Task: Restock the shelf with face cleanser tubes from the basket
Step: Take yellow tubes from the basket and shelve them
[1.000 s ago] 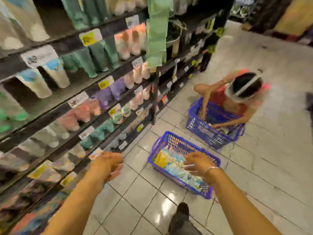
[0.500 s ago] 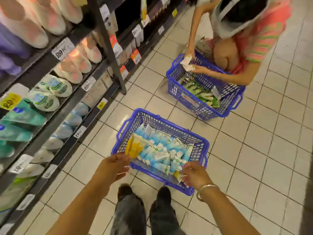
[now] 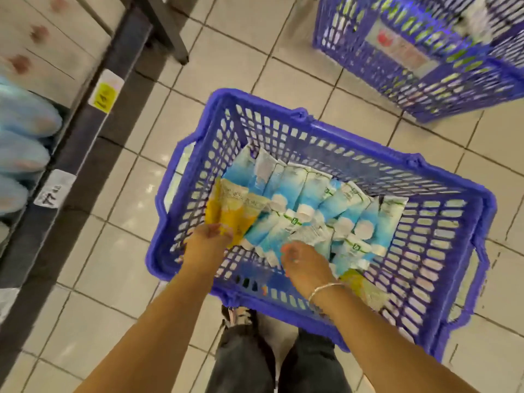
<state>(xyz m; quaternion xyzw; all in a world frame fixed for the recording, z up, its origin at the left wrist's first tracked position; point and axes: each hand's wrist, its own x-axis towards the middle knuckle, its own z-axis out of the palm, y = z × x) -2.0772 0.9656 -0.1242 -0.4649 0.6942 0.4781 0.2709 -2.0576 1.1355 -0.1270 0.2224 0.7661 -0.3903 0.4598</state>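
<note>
Hands reach down into a blue plastic basket point(image 3: 442, 282) set on the tiled floor point(image 3: 232, 55) of a shop aisle, where face cleanser tubes lie packed side by side in a loose row. The left hand point(image 3: 204, 246) closes its fingers on the lower end of the yellow tubes point(image 3: 230, 212) at the row's left end, apparently to lift them out for the shelf; the right hand point(image 3: 304, 265), a thin bracelet point(image 3: 325, 288) at its wrist, comes down onto the blue-and-white tubes point(image 3: 309, 207) in the middle, though motion blur hides whether it grips one or only touches. Another yellow tube point(image 3: 361, 285) shows just behind the right wrist. The basket sits close to the person's feet and just beside the shelf unit point(image 3: 93, 129), likely so stock can pass across with little reach. Price labels point(image 3: 105, 93) line the shelf edge, with pale blue tubes point(image 3: 24, 134) already on display. A second blue basket point(image 3: 442, 89) stands apart at upper right. Nothing lies between basket and shelf.
</note>
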